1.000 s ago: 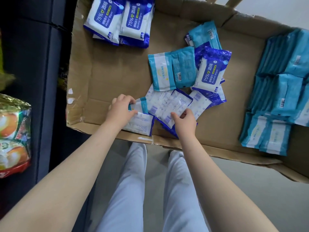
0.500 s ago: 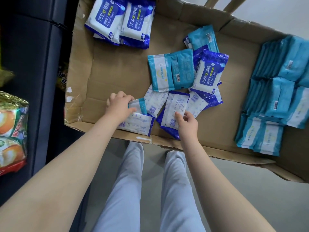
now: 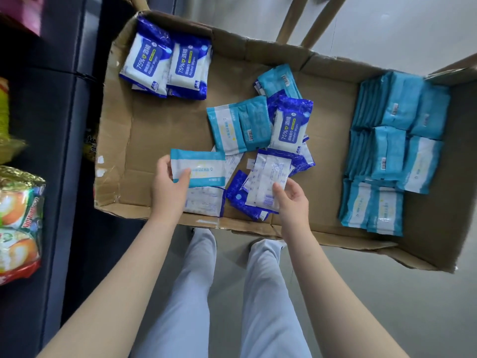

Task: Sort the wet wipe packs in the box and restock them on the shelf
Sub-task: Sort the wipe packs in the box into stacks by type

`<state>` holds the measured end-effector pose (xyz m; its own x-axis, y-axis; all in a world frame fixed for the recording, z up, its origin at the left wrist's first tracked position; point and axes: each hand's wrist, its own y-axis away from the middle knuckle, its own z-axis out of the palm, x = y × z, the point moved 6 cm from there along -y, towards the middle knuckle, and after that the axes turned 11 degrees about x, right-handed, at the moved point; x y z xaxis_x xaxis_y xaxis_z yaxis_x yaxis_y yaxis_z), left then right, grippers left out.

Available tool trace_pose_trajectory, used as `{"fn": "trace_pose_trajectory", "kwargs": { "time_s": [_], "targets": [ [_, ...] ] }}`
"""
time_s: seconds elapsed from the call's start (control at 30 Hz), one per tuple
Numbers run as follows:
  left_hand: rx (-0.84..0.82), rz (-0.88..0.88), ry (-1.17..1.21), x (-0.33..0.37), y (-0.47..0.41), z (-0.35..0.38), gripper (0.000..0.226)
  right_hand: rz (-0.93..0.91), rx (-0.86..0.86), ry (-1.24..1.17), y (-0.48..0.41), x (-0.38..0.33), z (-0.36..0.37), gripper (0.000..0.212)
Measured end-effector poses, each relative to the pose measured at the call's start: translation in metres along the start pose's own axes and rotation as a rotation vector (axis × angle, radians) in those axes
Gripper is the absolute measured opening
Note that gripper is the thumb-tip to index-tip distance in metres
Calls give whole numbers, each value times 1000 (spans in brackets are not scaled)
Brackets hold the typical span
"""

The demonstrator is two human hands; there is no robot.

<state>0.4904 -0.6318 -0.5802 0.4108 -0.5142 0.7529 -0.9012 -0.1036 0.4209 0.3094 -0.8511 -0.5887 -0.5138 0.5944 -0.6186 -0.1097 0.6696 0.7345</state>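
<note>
A flat cardboard box holds wet wipe packs. My left hand grips a light blue and white pack, lifted face up above another white-backed pack near the front wall. My right hand holds a dark blue pack turned back side up. A loose mixed heap of both kinds lies in the box's middle. Two dark blue alcohol wipe packs sit at the back left. Light blue packs stand in neat rows along the right side.
A dark shelf unit stands at the left, with colourful snack bags on it. Wooden legs rise behind the box. My legs in pale trousers stand below the box's front edge, on grey floor.
My left hand has raised a light blue pack and turned it face up. My right hand has picked up the dark blue pack from the heap's front. The view has tilted back slightly.
</note>
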Motion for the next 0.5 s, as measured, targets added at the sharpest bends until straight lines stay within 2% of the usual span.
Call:
{"fn": "trace_pose_trajectory", "kwargs": {
  "time_s": [0.13,0.27,0.4,0.5],
  "targets": [
    [78,-254,212,-10,1,-22,40,-16,-55,33,3,-28,20,40],
    [142,-356,309,-21,-14,-53,39,-72,-161,86,7,-56,73,25],
    [169,-426,396,-35,-27,-71,40,-106,-214,98,10,-88,144,40],
    [173,-473,470,-45,-38,-75,43,-148,-229,64,1,-119,203,41]
  ]
}}
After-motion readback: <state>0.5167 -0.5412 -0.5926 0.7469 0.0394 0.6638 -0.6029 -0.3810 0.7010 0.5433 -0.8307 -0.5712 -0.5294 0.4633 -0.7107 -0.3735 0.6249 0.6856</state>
